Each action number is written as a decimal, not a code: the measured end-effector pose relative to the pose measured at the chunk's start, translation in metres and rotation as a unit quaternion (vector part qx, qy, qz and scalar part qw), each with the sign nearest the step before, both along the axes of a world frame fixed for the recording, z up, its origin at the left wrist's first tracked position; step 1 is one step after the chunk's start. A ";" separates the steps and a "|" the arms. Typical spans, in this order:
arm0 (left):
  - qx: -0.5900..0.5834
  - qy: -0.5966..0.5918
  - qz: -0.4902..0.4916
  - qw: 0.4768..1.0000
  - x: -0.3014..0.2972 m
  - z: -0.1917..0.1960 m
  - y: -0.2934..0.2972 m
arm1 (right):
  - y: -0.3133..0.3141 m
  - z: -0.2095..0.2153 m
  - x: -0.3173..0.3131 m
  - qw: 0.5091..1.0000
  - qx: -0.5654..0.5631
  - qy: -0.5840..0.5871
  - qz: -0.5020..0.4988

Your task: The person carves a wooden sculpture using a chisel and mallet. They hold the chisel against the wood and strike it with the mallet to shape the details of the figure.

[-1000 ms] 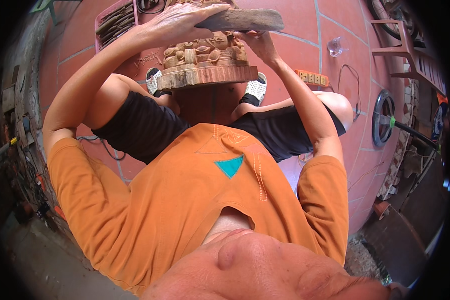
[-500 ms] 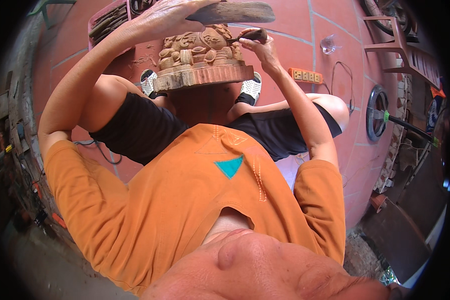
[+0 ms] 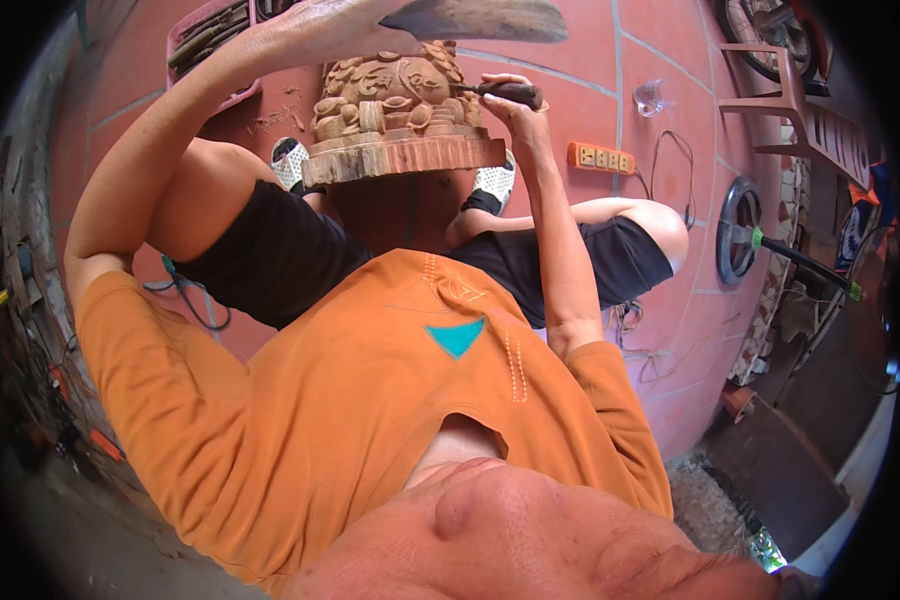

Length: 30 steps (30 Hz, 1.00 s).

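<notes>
Carving [image 3: 395, 115] of reddish wood sits far centre between the person's knees, on the red tiled floor [image 3: 660, 60]. Right hand [image 3: 515, 100] grips a dark-handled chisel [image 3: 500, 92], tip against the carving's right side. Left hand [image 3: 335, 22] closed around a flat wooden mallet [image 3: 480, 20] held above the carving; orange power strip [image 3: 600, 158] lies just right.

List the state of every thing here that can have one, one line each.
wooden carving: upright on the floor between the feet, partly carved.
chisel: gripped, tip against the carving.
right hand: closed on the chisel.
wooden mallet: raised over the carving.
left hand: gripping the mallet.
power strip: flat on the tiles.
</notes>
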<state>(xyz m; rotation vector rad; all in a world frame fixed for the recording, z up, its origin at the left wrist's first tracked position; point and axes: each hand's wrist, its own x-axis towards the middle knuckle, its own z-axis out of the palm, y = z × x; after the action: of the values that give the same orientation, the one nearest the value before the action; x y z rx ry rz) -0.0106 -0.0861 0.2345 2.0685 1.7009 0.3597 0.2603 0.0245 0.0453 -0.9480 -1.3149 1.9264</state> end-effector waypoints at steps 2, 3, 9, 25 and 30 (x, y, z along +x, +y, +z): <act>0.025 0.000 -0.009 1.000 -0.004 -0.006 -0.001 | 0.000 0.004 -0.004 1.000 0.016 -0.003 0.008; 0.037 0.000 -0.013 0.999 -0.005 -0.008 -0.002 | -0.003 0.005 -0.005 1.000 0.010 0.004 -0.001; 0.006 0.004 0.000 1.000 0.001 -0.004 -0.002 | -0.001 0.000 -0.005 0.999 0.031 0.014 -0.003; 0.069 -0.023 -0.072 0.995 0.031 -0.018 0.009 | 0.000 -0.019 -0.013 0.997 0.058 0.038 -0.026; -0.039 0.037 -0.063 0.997 0.045 0.007 0.007 | -0.002 -0.022 -0.019 0.994 0.101 -0.027 -0.036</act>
<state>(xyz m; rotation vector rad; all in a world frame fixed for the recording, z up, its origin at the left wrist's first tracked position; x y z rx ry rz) 0.0340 -0.0792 0.2418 2.1426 1.5907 0.1771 0.2411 0.0225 0.0232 -0.9374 -1.4553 1.6874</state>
